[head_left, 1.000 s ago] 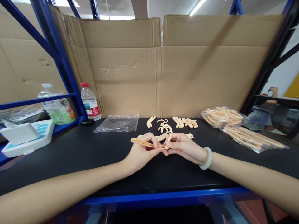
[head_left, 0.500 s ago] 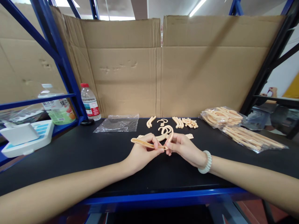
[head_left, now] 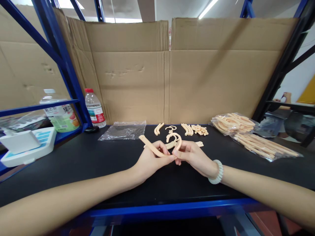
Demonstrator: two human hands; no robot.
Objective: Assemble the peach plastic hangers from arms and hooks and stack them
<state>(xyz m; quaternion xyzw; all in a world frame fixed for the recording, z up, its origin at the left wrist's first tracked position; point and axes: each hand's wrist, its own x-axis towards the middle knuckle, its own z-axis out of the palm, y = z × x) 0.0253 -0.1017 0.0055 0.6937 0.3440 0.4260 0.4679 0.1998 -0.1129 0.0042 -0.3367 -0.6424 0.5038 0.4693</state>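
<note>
My left hand [head_left: 150, 160] grips a long, slightly curved beige plastic strip [head_left: 150, 146], its free end pointing up and to the left. Gripped in my right hand [head_left: 192, 156] is a beige hook-shaped piece [head_left: 175, 139]; a white bead bracelet sits on that wrist. The two pieces meet between my fingertips, just above the black tabletop [head_left: 86, 157]. Behind my hands lie loose beige parts: curved strips [head_left: 158, 128], a small hook [head_left: 170, 128] and a small heap of short pieces [head_left: 195, 129].
Two clear bags of beige parts [head_left: 248, 132] lie at the right. An empty clear bag [head_left: 125, 130] lies left of centre. A water bottle [head_left: 94, 108] stands at the back left, near a blue rack post. Cardboard walls the back. A white device [head_left: 26, 144] sits far left.
The strip in my left hand has tilted, its free end rising up and left. Both hands stay together at the same spot.
</note>
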